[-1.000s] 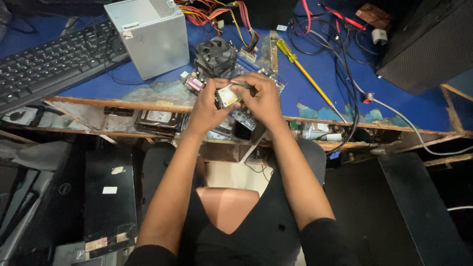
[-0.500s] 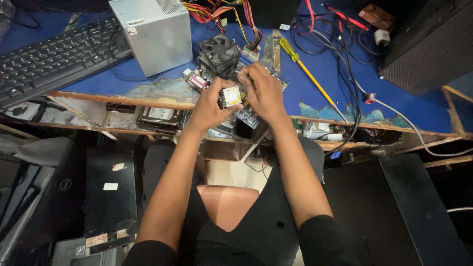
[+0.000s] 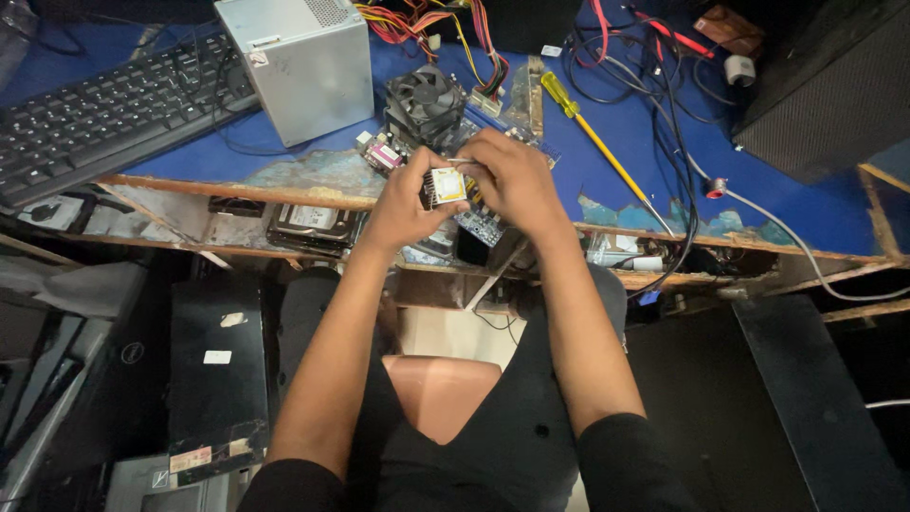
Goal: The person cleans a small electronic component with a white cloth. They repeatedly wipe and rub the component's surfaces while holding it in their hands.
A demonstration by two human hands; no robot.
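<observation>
**A:** so what's going on with the hands here?

**B:** Both are closed around a small heatsink (image 3: 445, 187), finned metal with a yellowish face turned up. Left hand (image 3: 406, 204) grips it from the side, fingers curled underneath. Right hand (image 3: 512, 178) is folded over from the other side, fingertips pinching the top edge. It's held up off the desk (image 3: 313, 161), just over the front edge, probably so the face can be looked at up close.

**A:** what's right under it?

**B:** A circuit board (image 3: 479, 226) pokes out below the hands, and just behind them sits a cooler fan (image 3: 427, 95) on more board. Close quarters, so anything set down has to dodge that.

**A:** and the rest of the bench?

**B:** Grey metal box (image 3: 299, 62) to the left of the fan, black keyboard (image 3: 104, 109) further left. A yellow screwdriver (image 3: 592, 137) lies diagonally to the right, near a tangle of black cables (image 3: 664, 123). A hard drive (image 3: 308, 226) sits on the shelf under the desk lip. Pretty cluttered all round.
</observation>
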